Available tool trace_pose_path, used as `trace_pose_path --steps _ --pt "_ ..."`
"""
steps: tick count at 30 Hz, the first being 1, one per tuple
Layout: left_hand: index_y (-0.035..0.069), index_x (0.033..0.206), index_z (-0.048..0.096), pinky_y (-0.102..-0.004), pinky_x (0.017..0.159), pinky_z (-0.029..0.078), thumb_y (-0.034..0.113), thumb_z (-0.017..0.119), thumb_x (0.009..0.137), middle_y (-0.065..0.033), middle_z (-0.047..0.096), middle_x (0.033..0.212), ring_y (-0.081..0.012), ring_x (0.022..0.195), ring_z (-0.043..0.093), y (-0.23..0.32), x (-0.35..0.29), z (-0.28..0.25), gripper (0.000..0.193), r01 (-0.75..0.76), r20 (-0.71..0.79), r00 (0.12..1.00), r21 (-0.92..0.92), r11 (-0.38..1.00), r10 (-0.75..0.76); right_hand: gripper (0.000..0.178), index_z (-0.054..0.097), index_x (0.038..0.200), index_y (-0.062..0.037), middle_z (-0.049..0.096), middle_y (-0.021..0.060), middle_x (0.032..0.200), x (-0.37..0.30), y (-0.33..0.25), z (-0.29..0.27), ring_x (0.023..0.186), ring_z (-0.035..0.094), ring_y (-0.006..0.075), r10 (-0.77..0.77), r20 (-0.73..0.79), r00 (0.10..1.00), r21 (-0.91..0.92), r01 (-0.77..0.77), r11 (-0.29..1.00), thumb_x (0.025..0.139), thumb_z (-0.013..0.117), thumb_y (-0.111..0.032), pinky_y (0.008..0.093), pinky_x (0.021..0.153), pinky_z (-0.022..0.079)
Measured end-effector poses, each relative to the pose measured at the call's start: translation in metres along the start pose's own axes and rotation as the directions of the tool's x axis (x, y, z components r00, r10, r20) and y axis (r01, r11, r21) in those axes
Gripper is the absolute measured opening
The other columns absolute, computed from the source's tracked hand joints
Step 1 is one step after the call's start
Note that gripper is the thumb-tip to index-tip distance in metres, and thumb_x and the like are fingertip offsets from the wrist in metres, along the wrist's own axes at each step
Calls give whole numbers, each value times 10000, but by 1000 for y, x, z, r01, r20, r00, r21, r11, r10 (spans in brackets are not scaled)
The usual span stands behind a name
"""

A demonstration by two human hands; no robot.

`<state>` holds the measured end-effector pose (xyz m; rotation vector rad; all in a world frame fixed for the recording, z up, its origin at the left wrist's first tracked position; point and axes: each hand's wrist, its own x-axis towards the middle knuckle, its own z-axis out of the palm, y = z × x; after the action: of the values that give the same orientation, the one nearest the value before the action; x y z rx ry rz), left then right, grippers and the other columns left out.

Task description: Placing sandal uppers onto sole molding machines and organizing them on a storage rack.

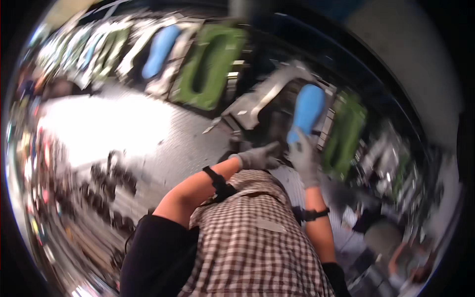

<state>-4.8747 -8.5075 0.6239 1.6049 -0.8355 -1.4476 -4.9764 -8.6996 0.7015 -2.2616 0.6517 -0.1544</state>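
Blue foam-like piece point(307, 111), long and oval like a shoe sole, stands tilted in front of the person, its lower end meeting the right hand point(303, 159). That hand wears a grey glove and reaches up to the bottom tip of the blue piece; its fingers seem to close on the tip, but motion blur hides whether they truly pinch it. Just to the left, the left hand point(258, 157), also in a grey glove, is stretched toward the same spot, near the right hand; its fingers look loosely extended and hold nothing that can be made out. Each forearm carries a black strap point(218, 184) near the wrist.

Behind the blue piece sits a grey metal frame point(267, 94), angled, and just to the right of the piece stands a green mould point(346, 131) with a long slot. Farther back and to the left, a second green mould point(210, 67) and another blue sole point(161, 49) lie in a row of similar pieces that runs off toward the upper left, all blurred. Below them spreads a grey floor point(163, 148) with a bright patch of light. The person's checked shirt point(252, 237) fills the lower middle.
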Motion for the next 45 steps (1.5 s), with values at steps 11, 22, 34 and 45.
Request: trace_pose_path --steps 11,22,34,45 --pt "0 1231 679 -373 816 540 522 624 941 -141 727 1002 -212 886 686 -199 -272 125 600 -77 -622 -181 -763 642 -762 331 653 1306 2 691 143 1170 -35 -123 115 1006 654 228 -653 450 609 417 503 757 996 591 -94 329 905 507" --pt "4 984 726 -411 844 507 275 555 929 -162 736 956 -313 934 681 -341 -402 348 326 -154 -55 -339 -982 113 -939 354 666 1308 -102 702 153 1194 -164 -238 335 1081 684 295 -462 885 53 302 689 659 974 610 -203 374 941 524" --pt "47 1178 676 -292 690 464 261 671 965 18 644 910 -98 777 569 -407 -491 274 302 -842 -137 -246 -461 281 -960 385 660 1292 -178 693 146 1176 -258 -351 581 1130 663 323 -278 958 -70 212 824 525 946 603 -337 440 975 521" --pt "50 1439 511 -368 995 445 374 694 950 -121 612 1322 -230 1133 582 -497 -623 10 614 -762 -187 -159 -601 241 -969 435 594 1372 -195 625 168 1338 -212 -464 844 1222 622 355 -243 970 23 112 842 528 975 547 -365 459 1028 499"
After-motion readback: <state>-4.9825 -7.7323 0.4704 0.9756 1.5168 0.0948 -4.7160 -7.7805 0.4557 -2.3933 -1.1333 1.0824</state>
